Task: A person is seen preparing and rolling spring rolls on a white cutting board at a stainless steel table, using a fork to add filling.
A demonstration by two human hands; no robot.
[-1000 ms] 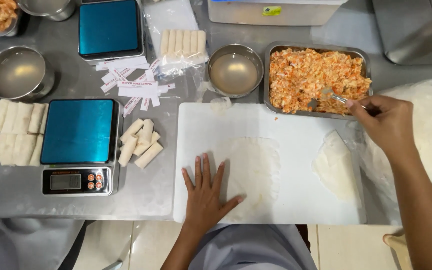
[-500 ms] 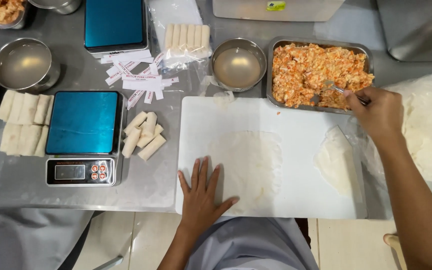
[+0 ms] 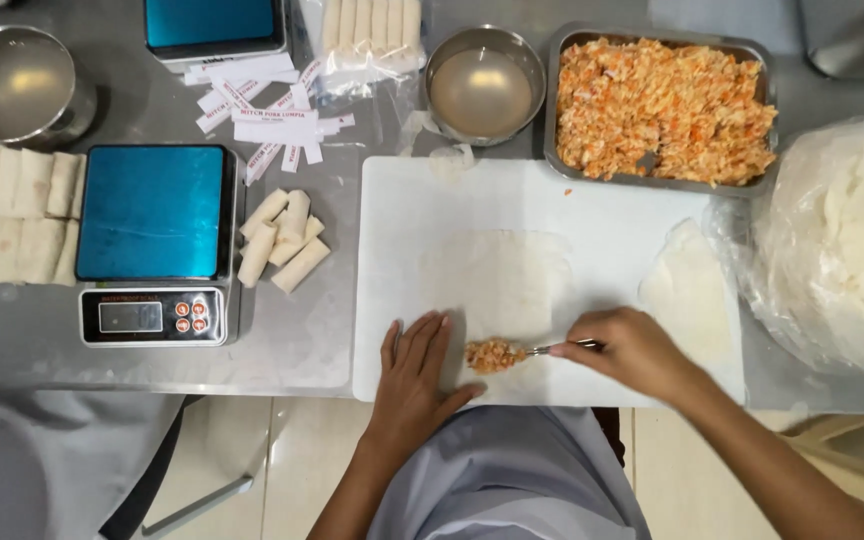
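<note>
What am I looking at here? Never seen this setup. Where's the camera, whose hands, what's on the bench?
No machine: a person's bare hands, filmed by a head-worn camera looking down. The left hand lies flat on a thin wrapper on a white cutting board. The right hand holds a spoon carrying orange filling over the wrapper. Around: a metal tray of filling, a bowl of liquid, a bag of wrappers, a blue scale, finished rolls.

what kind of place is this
Probably a small food-prep kitchen making spring rolls by the batch: a steel worktable, a blue-topped digital scale, a rectangular metal tray of orange filling, and rolled white pieces piled beside the scale.
</note>
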